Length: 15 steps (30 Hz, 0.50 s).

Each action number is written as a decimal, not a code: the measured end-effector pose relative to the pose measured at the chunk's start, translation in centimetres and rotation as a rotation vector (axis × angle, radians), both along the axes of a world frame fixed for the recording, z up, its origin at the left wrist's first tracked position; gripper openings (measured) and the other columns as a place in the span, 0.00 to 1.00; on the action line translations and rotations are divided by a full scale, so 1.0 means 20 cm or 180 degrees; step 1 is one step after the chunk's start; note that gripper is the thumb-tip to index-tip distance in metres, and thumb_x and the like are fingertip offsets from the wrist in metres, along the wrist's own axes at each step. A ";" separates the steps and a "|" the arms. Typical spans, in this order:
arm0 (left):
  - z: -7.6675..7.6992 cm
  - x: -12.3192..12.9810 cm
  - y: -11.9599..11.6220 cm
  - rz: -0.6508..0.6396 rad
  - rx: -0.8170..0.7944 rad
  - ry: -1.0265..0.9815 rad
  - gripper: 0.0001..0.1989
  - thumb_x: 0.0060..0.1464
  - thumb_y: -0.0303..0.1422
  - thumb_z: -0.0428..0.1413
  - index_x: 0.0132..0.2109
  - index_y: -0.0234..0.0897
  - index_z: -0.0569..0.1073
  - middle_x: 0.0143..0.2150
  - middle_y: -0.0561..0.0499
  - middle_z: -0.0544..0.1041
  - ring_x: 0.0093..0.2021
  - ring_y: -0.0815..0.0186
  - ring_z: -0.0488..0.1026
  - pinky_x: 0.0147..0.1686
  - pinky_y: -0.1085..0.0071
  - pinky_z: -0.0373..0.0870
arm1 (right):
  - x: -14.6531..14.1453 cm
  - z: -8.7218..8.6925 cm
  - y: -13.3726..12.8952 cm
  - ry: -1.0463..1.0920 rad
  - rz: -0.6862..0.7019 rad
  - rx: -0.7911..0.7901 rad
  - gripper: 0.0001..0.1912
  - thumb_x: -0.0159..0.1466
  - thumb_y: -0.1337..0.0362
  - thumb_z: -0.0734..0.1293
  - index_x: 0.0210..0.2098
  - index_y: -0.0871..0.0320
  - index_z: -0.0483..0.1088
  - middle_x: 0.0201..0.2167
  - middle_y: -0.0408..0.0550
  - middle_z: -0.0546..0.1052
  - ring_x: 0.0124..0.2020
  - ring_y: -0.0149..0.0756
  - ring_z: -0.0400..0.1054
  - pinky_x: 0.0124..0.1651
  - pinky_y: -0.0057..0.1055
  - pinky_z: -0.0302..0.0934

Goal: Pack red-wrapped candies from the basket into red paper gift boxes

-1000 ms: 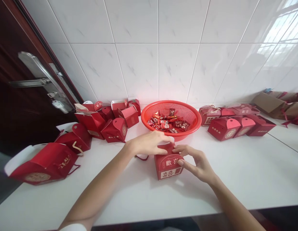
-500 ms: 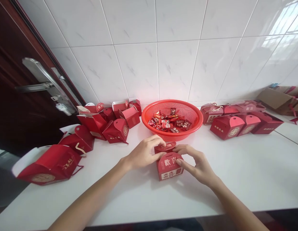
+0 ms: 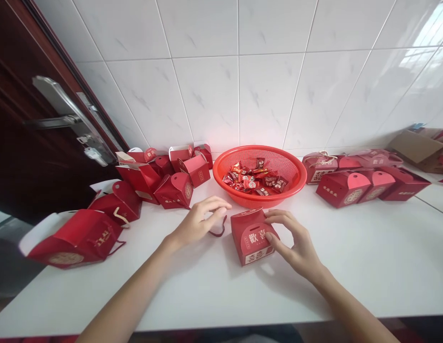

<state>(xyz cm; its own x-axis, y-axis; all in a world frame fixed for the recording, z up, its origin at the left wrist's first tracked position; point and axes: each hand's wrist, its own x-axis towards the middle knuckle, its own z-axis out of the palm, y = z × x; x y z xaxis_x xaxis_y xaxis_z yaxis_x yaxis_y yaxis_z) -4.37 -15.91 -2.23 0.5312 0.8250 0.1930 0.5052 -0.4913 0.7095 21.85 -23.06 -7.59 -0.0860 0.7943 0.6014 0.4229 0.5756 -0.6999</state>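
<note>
A small red paper candy box (image 3: 255, 238) with pale Chinese characters stands on the white table, tilted slightly toward me. My right hand (image 3: 296, 240) grips its right side, thumb on the front flap and fingers toward the back. My left hand (image 3: 201, 221) is off the box to its left, fingers stretched and slightly apart, nothing visible between them. Just beside its fingertips and thumb a dark red cord (image 3: 218, 234) curves; whether it touches the hand I cannot tell. Behind the box sits a red plastic basket (image 3: 259, 199) holding wrapped candies (image 3: 248, 182).
Several red boxes with raised flaps, such as a large box (image 3: 80, 228), stand at left. Several closed boxes (image 3: 345, 187) are grouped at right. A brown carton (image 3: 417, 147) stands farther right. A tiled wall (image 3: 203, 100) backs the table; a dark door (image 3: 17, 143) is at left.
My left hand has come off the box and moved left, uncovering the dark red cord. The box has tilted and its front flap leans back. My right hand stays on it.
</note>
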 end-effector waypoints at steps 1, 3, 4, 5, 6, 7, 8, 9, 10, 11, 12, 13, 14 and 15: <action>0.00 -0.02 0.01 0.0130 -0.0034 0.0180 0.17 0.65 0.44 0.50 0.45 0.40 0.80 0.48 0.45 0.81 0.48 0.58 0.77 0.49 0.65 0.73 | 0.00 0.00 0.00 -0.0002 0.0002 0.0000 0.06 0.68 0.61 0.69 0.45 0.51 0.75 0.48 0.54 0.79 0.53 0.48 0.73 0.54 0.44 0.70; -0.02 -0.04 0.02 0.0235 -0.0165 0.0787 0.16 0.61 0.45 0.53 0.38 0.39 0.79 0.40 0.47 0.82 0.40 0.59 0.77 0.42 0.66 0.72 | 0.00 0.00 0.00 -0.0012 0.0004 0.0013 0.06 0.68 0.61 0.69 0.44 0.52 0.75 0.48 0.54 0.78 0.53 0.48 0.74 0.53 0.43 0.70; -0.03 -0.04 0.02 0.0206 -0.0226 0.1117 0.16 0.59 0.46 0.55 0.35 0.39 0.79 0.37 0.48 0.81 0.37 0.59 0.77 0.38 0.66 0.71 | 0.00 -0.01 0.00 -0.0017 0.0002 0.0023 0.06 0.68 0.61 0.69 0.44 0.52 0.75 0.48 0.54 0.78 0.52 0.47 0.74 0.53 0.43 0.71; -0.05 -0.04 0.02 0.0153 -0.0271 0.1389 0.16 0.57 0.47 0.56 0.32 0.39 0.78 0.34 0.48 0.80 0.35 0.59 0.75 0.36 0.67 0.69 | 0.00 -0.01 0.00 -0.0021 -0.0001 0.0028 0.06 0.68 0.61 0.69 0.44 0.52 0.74 0.49 0.54 0.78 0.52 0.47 0.74 0.53 0.42 0.71; -0.06 -0.04 0.02 0.0085 -0.0302 0.1588 0.16 0.56 0.46 0.57 0.30 0.39 0.77 0.31 0.49 0.79 0.32 0.59 0.74 0.33 0.67 0.66 | 0.00 -0.01 0.00 -0.0027 -0.0002 0.0025 0.05 0.68 0.62 0.69 0.44 0.52 0.74 0.49 0.54 0.78 0.52 0.46 0.74 0.52 0.42 0.71; -0.08 -0.04 0.02 0.0016 -0.0309 0.1713 0.16 0.57 0.45 0.56 0.28 0.39 0.75 0.29 0.49 0.78 0.31 0.60 0.73 0.32 0.67 0.64 | 0.00 -0.01 0.00 -0.0034 -0.0004 0.0019 0.05 0.69 0.62 0.69 0.44 0.52 0.74 0.49 0.54 0.78 0.51 0.46 0.74 0.52 0.42 0.71; -0.08 -0.03 0.02 -0.0039 -0.0298 0.1762 0.16 0.57 0.43 0.55 0.27 0.39 0.74 0.28 0.50 0.77 0.30 0.60 0.72 0.31 0.67 0.62 | 0.00 -0.01 0.00 -0.0041 -0.0007 0.0014 0.05 0.69 0.62 0.69 0.44 0.52 0.74 0.48 0.53 0.78 0.51 0.46 0.75 0.52 0.41 0.71; -0.08 -0.03 0.02 -0.0055 -0.0291 0.1739 0.15 0.58 0.41 0.53 0.27 0.39 0.74 0.29 0.50 0.77 0.30 0.60 0.72 0.31 0.67 0.61 | 0.00 -0.01 0.00 -0.0045 -0.0009 0.0013 0.05 0.69 0.62 0.68 0.44 0.52 0.74 0.48 0.53 0.78 0.50 0.45 0.75 0.51 0.41 0.71; -0.08 -0.03 0.02 -0.0021 -0.0311 0.1668 0.15 0.59 0.40 0.52 0.27 0.39 0.73 0.29 0.50 0.77 0.30 0.61 0.72 0.31 0.67 0.61 | 0.00 0.00 0.00 -0.0050 -0.0011 0.0016 0.05 0.69 0.62 0.68 0.44 0.52 0.74 0.48 0.53 0.78 0.50 0.45 0.75 0.51 0.41 0.72; -0.07 -0.03 0.02 0.0048 -0.0373 0.1547 0.15 0.60 0.40 0.51 0.28 0.39 0.72 0.29 0.50 0.77 0.30 0.61 0.72 0.31 0.68 0.61 | 0.00 0.00 0.00 -0.0055 -0.0015 0.0024 0.05 0.69 0.62 0.68 0.44 0.52 0.74 0.48 0.53 0.78 0.50 0.45 0.75 0.51 0.41 0.72; -0.06 -0.04 0.03 0.0136 -0.0458 0.1349 0.15 0.60 0.41 0.51 0.28 0.39 0.72 0.29 0.50 0.76 0.30 0.62 0.71 0.30 0.68 0.62 | 0.00 0.00 -0.01 -0.0062 -0.0019 0.0037 0.05 0.69 0.62 0.68 0.45 0.52 0.74 0.48 0.53 0.78 0.50 0.45 0.75 0.51 0.40 0.72; -0.04 -0.05 0.03 0.0213 -0.0560 0.1086 0.16 0.61 0.43 0.51 0.29 0.39 0.71 0.29 0.51 0.76 0.29 0.63 0.71 0.30 0.69 0.62 | 0.00 0.00 -0.01 -0.0072 -0.0021 0.0050 0.05 0.69 0.63 0.68 0.45 0.52 0.74 0.48 0.53 0.78 0.50 0.45 0.75 0.51 0.40 0.72; -0.01 -0.05 0.03 0.0253 -0.0666 0.0786 0.17 0.61 0.44 0.52 0.30 0.38 0.70 0.28 0.52 0.75 0.29 0.64 0.70 0.30 0.69 0.63 | 0.00 0.00 -0.01 -0.0085 -0.0021 0.0062 0.06 0.69 0.63 0.68 0.45 0.52 0.74 0.48 0.53 0.78 0.51 0.45 0.75 0.51 0.40 0.72; 0.01 -0.06 0.03 0.0250 -0.0761 0.0477 0.18 0.62 0.46 0.52 0.30 0.38 0.70 0.27 0.53 0.74 0.27 0.66 0.69 0.30 0.70 0.63 | 0.00 0.00 -0.01 -0.0100 -0.0019 0.0078 0.06 0.69 0.63 0.68 0.45 0.52 0.74 0.48 0.54 0.78 0.51 0.45 0.75 0.51 0.40 0.72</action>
<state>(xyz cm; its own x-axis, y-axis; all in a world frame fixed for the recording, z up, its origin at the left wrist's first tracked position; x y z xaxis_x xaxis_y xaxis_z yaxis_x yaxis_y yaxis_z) -5.56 -15.32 -2.07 0.4719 0.8773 -0.0877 0.6430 -0.2744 0.7150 21.82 -23.21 -7.62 -0.1005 0.7799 0.6178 0.4478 0.5900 -0.6719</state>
